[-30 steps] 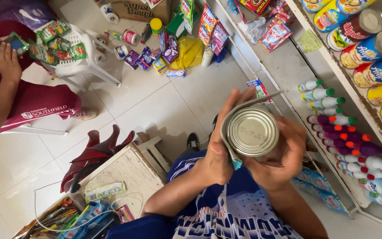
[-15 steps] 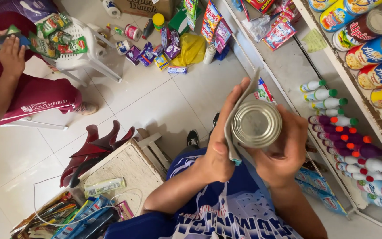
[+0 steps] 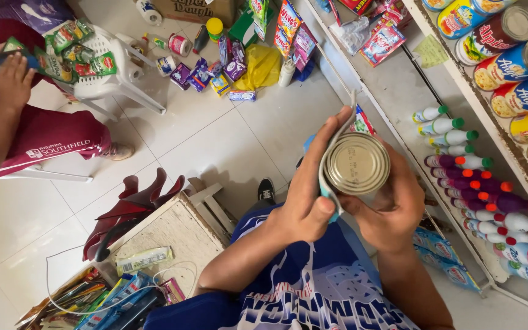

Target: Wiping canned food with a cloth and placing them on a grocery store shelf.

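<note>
A round metal can [image 3: 357, 164] is held up in front of the person's chest, its flat end turned toward the camera: dull gold, ringed by a raised rim, smooth with faint concentric ridges. The left hand [image 3: 304, 195] wraps one side of it, fingers stretched up along the wall and thumb bent low, and this grip also presses a pale blue-white cloth [image 3: 327, 177] against the can; the cloth is thin and limp, its edge curling up past the fingertips. The right hand [image 3: 395, 205] cups the other side and the underside, its grip closed firmly on the can's body.

Below the hands lies a blue printed jersey [image 3: 313, 287], glossy and creased. To the right, a white shelf [image 3: 398, 91] carries rows of small plastic bottles [image 3: 459, 146] with green, orange and red caps, and above them cylindrical tins [image 3: 514, 61] lying on their sides. The floor is pale glossy tile [image 3: 227, 140], strewn with shiny foil packets [image 3: 227, 67]. A worn wooden crate [image 3: 172, 235] stands at lower left. At upper left another person's hand [image 3: 13, 76] handles packets beside a white plastic chair [image 3: 111, 67]
</note>
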